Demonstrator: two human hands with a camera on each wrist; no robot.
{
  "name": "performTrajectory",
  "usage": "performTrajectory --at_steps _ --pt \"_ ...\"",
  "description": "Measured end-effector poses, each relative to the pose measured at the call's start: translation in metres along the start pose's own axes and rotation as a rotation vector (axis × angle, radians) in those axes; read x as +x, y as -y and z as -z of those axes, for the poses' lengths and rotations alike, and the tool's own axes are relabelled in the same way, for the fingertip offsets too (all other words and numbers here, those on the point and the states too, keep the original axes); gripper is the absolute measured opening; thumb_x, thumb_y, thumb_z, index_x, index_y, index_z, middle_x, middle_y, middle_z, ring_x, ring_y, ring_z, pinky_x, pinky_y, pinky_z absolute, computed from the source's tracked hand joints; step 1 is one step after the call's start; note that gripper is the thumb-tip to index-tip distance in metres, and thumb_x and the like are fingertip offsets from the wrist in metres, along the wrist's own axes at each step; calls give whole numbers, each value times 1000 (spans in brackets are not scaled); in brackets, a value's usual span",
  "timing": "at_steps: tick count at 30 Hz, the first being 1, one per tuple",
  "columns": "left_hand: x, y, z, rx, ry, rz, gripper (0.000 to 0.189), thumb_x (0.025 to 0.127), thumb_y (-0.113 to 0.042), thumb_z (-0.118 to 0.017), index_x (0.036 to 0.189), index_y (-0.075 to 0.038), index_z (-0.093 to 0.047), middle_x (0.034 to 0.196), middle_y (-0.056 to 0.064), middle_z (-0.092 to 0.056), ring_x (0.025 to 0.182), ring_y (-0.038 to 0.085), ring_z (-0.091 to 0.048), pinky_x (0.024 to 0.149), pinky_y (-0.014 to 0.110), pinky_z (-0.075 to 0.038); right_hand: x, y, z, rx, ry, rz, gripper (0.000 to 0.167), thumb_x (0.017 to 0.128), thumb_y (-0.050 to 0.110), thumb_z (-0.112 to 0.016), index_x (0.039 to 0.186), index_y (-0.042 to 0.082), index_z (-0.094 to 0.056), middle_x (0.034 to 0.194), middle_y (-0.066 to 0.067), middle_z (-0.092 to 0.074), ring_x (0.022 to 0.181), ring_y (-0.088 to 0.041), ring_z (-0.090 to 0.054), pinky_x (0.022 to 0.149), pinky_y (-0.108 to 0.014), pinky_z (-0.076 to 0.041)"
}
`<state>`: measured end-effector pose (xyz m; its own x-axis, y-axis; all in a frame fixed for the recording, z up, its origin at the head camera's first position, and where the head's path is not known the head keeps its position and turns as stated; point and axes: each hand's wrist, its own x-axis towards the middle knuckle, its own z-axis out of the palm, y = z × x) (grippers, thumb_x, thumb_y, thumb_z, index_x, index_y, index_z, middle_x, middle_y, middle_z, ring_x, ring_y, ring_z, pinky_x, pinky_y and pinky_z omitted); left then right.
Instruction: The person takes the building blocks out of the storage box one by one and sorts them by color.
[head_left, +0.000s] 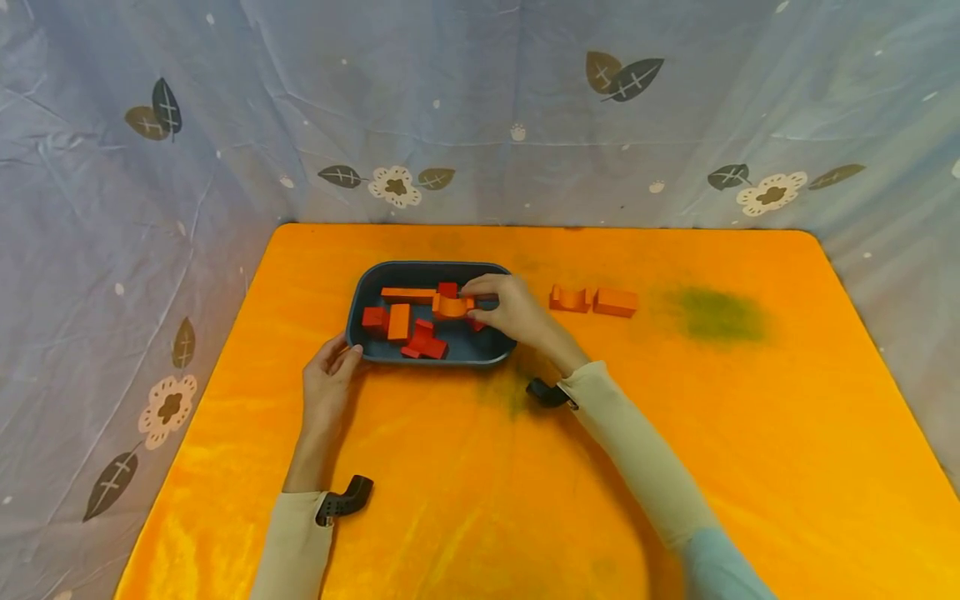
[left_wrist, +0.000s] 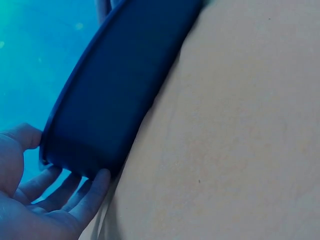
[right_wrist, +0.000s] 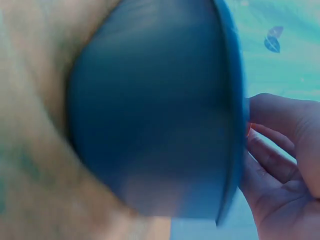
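Observation:
A dark blue-grey oval tray (head_left: 431, 361) stands on the table with several red and orange blocks inside. My left hand (head_left: 327, 379) grips its left end; in the left wrist view the thumb is at the rim and the fingertips (left_wrist: 103, 176) touch the outer wall. Over the tray's right half, my right hand (head_left: 517, 312) pinches an orange block with a curved notch (head_left: 452, 307) between thumb and fingers. Below it lie red blocks (head_left: 424, 343), an orange bar (head_left: 407, 295) and an orange rectangular block (head_left: 399, 322). In the right wrist view the tray's wall (right_wrist: 155, 110) hides most of the held block.
Right of the tray, another notched orange block (head_left: 570, 299) and an orange rectangular block (head_left: 616, 302) lie side by side on the orange-yellow tabletop (head_left: 480, 467). A greenish patch (head_left: 723, 315) marks the cloth farther right. Patterned grey-blue curtains (head_left: 480, 117) hang behind and at both sides.

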<state>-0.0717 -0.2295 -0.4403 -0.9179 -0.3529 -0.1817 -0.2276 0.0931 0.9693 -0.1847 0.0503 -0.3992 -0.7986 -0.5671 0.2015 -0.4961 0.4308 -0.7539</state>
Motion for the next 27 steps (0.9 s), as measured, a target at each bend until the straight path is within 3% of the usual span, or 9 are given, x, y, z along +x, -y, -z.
performTrajectory --at_steps 4,9,18,27 --pt "0 0 0 12 2 -2 47 99 -24 -60 141 -7 -52 139 8 -53 117 12 -56 94 18 -50 -13 -3 14 46 -18 -51 33 88 7 -73 120 -2 -68 125 -12 -64 118 -27 -58 99 -41 -50" --pt "-2 2 2 36 5 4 47 99 -24 -59 142 -7 -51 140 8 -52 117 12 -55 95 18 -49 -31 -9 31 73 -110 -92 35 88 8 -73 123 2 -68 130 -12 -62 121 -27 -57 99 -44 -50" --pt "-2 3 2 42 0 -2 48 99 -25 -60 142 -6 -50 140 9 -52 116 11 -55 92 14 -49 -63 -29 68 117 -233 -130 37 86 5 -75 122 3 -69 127 -12 -64 120 -28 -58 96 -49 -51" --pt "1 1 0 32 -3 11 50 98 -26 -61 143 -7 -50 140 10 -52 115 11 -55 93 15 -49 -98 -56 103 98 -335 -217 36 85 0 -74 121 -3 -67 129 -16 -62 121 -31 -57 94 -44 -51"
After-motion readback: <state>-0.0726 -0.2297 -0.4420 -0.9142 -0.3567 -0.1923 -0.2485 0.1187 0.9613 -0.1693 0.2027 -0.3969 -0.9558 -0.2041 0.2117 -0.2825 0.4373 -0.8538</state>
